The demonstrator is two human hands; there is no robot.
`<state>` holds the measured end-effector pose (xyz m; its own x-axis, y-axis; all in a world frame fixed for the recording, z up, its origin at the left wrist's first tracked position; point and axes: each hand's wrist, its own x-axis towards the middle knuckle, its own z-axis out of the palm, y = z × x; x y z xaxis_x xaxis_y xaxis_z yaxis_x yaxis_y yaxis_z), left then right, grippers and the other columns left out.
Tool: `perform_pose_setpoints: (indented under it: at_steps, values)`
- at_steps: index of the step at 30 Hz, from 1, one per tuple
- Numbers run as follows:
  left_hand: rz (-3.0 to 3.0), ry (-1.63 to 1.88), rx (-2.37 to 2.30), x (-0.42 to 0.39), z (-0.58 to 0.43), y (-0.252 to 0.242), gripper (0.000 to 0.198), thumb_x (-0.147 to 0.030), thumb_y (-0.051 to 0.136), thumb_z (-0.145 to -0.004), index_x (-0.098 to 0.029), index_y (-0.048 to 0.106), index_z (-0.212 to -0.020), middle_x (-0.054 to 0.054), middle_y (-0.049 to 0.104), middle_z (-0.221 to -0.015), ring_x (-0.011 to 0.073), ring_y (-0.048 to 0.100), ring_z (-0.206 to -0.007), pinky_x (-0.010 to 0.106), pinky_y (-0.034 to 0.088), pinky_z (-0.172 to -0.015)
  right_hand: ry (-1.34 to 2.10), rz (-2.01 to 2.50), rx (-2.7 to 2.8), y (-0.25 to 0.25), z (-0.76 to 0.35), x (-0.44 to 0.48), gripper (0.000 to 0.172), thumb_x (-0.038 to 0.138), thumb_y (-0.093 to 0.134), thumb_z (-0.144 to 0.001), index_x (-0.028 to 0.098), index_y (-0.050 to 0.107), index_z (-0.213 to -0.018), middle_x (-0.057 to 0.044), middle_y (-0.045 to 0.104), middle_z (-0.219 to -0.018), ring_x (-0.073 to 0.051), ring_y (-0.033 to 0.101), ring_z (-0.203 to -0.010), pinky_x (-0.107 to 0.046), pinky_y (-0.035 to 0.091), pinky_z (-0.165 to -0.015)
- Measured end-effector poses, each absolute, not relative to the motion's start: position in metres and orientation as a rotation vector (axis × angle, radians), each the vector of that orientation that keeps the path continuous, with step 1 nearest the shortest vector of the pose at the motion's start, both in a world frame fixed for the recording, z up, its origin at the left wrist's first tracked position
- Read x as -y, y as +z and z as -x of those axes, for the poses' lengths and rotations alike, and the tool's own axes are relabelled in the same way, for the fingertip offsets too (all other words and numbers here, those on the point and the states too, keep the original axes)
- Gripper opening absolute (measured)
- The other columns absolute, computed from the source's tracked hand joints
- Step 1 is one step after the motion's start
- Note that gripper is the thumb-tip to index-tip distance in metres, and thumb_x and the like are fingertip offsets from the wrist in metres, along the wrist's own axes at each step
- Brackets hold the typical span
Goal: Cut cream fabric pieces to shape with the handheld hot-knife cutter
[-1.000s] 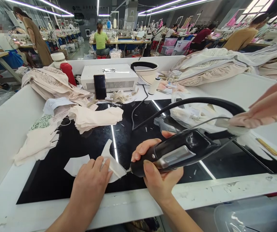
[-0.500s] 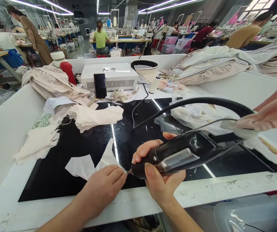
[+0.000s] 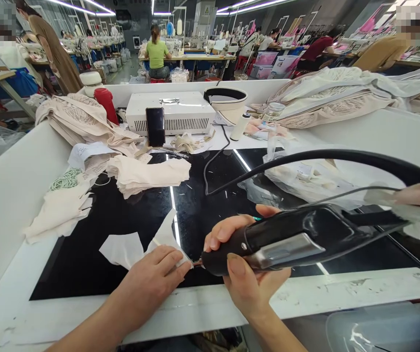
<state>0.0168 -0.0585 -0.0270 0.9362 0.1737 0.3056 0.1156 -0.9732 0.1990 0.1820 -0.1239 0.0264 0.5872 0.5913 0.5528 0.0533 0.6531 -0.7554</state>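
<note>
My right hand (image 3: 248,274) is wrapped round a black handheld power tool (image 3: 286,230) with a silver lever along its side, a cable at its rear and a thin metal tip. The thumb rests close to the lever. My left hand (image 3: 155,274) presses its fingers together on a white fabric piece (image 3: 166,230), right where the tool's tip meets the fabric edge. Left of it, another white fabric part (image 3: 122,249) lies flat on the black glossy board (image 3: 85,264); whether the two are joined is hidden by my hand.
Cream fabric pieces (image 3: 147,173) lie stacked beyond my left hand, beside green elastic loops (image 3: 65,179). A phone (image 3: 155,127) leans on a white vented box (image 3: 180,115). Plastic bags (image 3: 305,178) and a pinkish cloth-like band (image 3: 418,195) are at right. Co-workers sit further back.
The tool's body and cable have shifted right, its tip staying by the fabric edge. My left fingers have moved slightly on the fabric. The whole view has shifted a little.
</note>
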Motion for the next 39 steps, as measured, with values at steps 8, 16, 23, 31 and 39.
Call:
perform_pose_setpoints:
  at_steps: [8,16,23,31,39]
  values:
    - [-2.859,0.549,-0.219,0.059,-0.015,-0.031,0.028,-0.009,0.054,-0.1,-0.01,0.059,-0.127,0.013,0.064,-0.114,0.0282,0.062,-0.108,0.052,0.058,-0.097,0.365,0.783,0.864,0.03,-0.182,0.113,0.051,0.032,0.08,-0.086,0.032,0.054,-0.13,0.003,0.062,-0.081,-0.014,0.06,-0.061,-0.028,0.055,-0.051]
    - [-2.813,0.592,-0.265,0.058,-0.014,-0.03,0.028,-0.009,0.055,-0.099,-0.014,0.063,-0.126,0.012,0.06,-0.113,0.0285,0.059,-0.105,0.056,0.058,-0.095,0.401,0.764,0.856,0.027,-0.18,0.106,0.051,0.029,0.079,-0.086,0.032,0.054,-0.131,0.002,0.063,-0.083,-0.014,0.061,-0.062,-0.028,0.056,-0.052]
    - [-2.801,0.63,-0.268,0.059,-0.017,-0.025,0.026,-0.01,0.05,-0.102,-0.013,0.064,-0.124,0.013,0.06,-0.109,0.0278,0.059,-0.102,0.052,0.06,-0.09,0.408,0.792,0.86,0.026,-0.178,0.104,0.05,0.028,0.077,-0.089,0.033,0.053,-0.132,0.003,0.063,-0.082,-0.014,0.062,-0.062,-0.028,0.056,-0.053]
    - [-2.841,0.594,-0.297,0.061,-0.018,-0.03,0.03,-0.005,0.056,-0.097,-0.015,0.062,-0.125,0.013,0.06,-0.113,0.0284,0.062,-0.105,0.052,0.06,-0.092,0.417,0.779,0.865,0.024,-0.177,0.096,0.05,0.028,0.078,-0.088,0.033,0.052,-0.131,0.002,0.063,-0.083,-0.015,0.062,-0.06,-0.029,0.055,-0.05]
    - [-2.904,0.61,-0.311,0.079,-0.015,-0.02,0.026,-0.02,0.044,-0.106,-0.007,0.059,-0.122,0.014,0.065,-0.113,0.0289,0.064,-0.109,0.047,0.059,-0.097,0.425,0.804,0.899,0.027,-0.176,0.107,0.051,0.029,0.076,-0.089,0.033,0.051,-0.132,0.003,0.063,-0.083,-0.014,0.061,-0.062,-0.028,0.056,-0.053]
